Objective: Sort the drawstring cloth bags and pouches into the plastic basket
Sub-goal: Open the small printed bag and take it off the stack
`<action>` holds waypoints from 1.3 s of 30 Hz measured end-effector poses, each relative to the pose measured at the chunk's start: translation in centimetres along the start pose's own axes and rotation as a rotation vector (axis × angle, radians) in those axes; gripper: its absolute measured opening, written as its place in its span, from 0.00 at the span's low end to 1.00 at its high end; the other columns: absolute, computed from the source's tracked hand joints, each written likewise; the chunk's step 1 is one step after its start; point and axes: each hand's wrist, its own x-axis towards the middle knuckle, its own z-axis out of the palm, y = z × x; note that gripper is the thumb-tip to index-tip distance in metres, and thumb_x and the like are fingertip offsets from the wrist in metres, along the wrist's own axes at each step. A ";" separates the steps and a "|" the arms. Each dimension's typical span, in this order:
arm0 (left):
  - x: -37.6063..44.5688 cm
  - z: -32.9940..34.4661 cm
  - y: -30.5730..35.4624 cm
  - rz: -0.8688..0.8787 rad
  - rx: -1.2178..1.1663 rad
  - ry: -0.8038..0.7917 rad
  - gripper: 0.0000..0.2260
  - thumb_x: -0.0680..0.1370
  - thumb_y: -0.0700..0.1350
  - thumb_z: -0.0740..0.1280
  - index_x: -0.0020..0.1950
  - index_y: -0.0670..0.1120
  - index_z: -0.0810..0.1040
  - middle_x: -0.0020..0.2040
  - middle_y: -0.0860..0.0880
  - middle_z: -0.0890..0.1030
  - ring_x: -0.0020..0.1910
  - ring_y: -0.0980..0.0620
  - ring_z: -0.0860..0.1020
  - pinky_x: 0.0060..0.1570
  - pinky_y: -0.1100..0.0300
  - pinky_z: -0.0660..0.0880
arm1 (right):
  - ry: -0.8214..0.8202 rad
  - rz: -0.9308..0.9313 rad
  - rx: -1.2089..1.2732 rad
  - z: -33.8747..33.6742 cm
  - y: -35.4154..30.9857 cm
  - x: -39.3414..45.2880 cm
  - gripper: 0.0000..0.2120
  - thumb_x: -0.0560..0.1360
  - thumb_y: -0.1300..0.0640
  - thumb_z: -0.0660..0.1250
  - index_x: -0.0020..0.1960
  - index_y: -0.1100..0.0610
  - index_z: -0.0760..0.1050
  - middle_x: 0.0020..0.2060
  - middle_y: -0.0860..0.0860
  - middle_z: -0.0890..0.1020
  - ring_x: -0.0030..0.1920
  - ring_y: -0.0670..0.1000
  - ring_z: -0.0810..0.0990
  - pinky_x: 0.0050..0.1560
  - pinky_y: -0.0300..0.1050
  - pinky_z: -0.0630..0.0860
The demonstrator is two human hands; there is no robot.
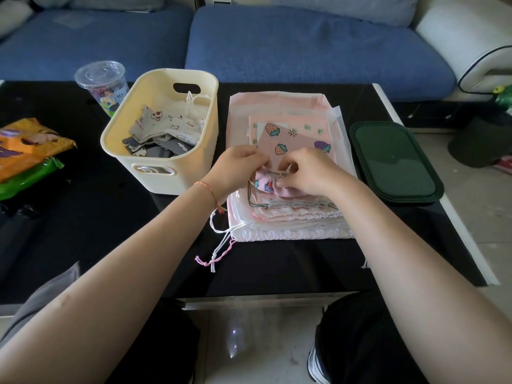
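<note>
**Two hands on one pouch, basket waiting to the left**

Head view: both hands work the top of the pile. The left hand [235,169] pinches the gathered mouth of a small pink pouch [267,187], and the right hand [307,173] grips the cord and cloth just beside it, fingers curled tight. That pouch lies on the stack of pink bags [288,214], its puckered neck toward the person and its body running away across the dark surface [277,273]. The cream plastic basket [163,173] stands just left of the stack, a few printed bags already inside. My call: the left hand is nearer, so the carry goes leftward and slightly up over the rim.
</note>
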 end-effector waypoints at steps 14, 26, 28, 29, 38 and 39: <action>0.0 1.3 -2.1 0.069 -0.101 0.046 0.03 0.76 0.43 0.72 0.47 0.47 0.86 0.28 0.54 0.78 0.25 0.56 0.67 0.28 0.67 0.66 | -0.107 0.021 0.118 -0.3 -1.0 -0.8 0.09 0.77 0.59 0.67 0.38 0.58 0.79 0.27 0.44 0.80 0.30 0.43 0.79 0.29 0.34 0.70; 0.3 1.3 -2.5 0.163 0.136 0.026 0.06 0.77 0.40 0.68 0.47 0.46 0.85 0.33 0.49 0.80 0.26 0.59 0.73 0.34 0.65 0.73 | -0.009 -0.008 0.098 -0.7 -1.1 -0.5 0.17 0.79 0.50 0.65 0.44 0.65 0.77 0.49 0.51 0.73 0.52 0.48 0.67 0.48 0.43 0.63; 0.2 1.4 -2.5 0.189 0.166 0.001 0.06 0.76 0.39 0.68 0.47 0.46 0.85 0.35 0.50 0.81 0.28 0.60 0.74 0.36 0.65 0.74 | -0.017 -0.008 0.173 -0.9 -1.2 -0.7 0.15 0.79 0.50 0.65 0.42 0.62 0.77 0.41 0.48 0.76 0.43 0.45 0.73 0.41 0.41 0.65; 0.2 1.4 -2.5 0.214 0.181 -0.011 0.05 0.76 0.40 0.69 0.47 0.45 0.85 0.36 0.50 0.82 0.30 0.61 0.74 0.37 0.65 0.74 | -0.022 -0.002 0.222 -0.9 -1.3 -0.8 0.14 0.79 0.50 0.65 0.42 0.60 0.77 0.38 0.47 0.77 0.39 0.45 0.74 0.39 0.40 0.66; 0.2 1.1 -1.9 0.041 -0.005 -0.034 0.12 0.80 0.42 0.65 0.38 0.43 0.79 0.45 0.43 0.83 0.24 0.57 0.72 0.25 0.69 0.66 | 0.109 -0.082 0.518 -0.3 -0.5 -0.4 0.26 0.73 0.68 0.62 0.63 0.43 0.78 0.60 0.41 0.79 0.43 0.35 0.77 0.46 0.29 0.72; 0.3 1.1 -1.8 -0.007 -0.030 -0.041 0.11 0.80 0.43 0.65 0.39 0.41 0.79 0.43 0.44 0.82 0.24 0.57 0.72 0.25 0.67 0.65 | 0.106 -0.079 0.443 0.2 -0.4 -0.3 0.22 0.73 0.68 0.63 0.59 0.46 0.80 0.55 0.42 0.81 0.44 0.36 0.79 0.45 0.29 0.72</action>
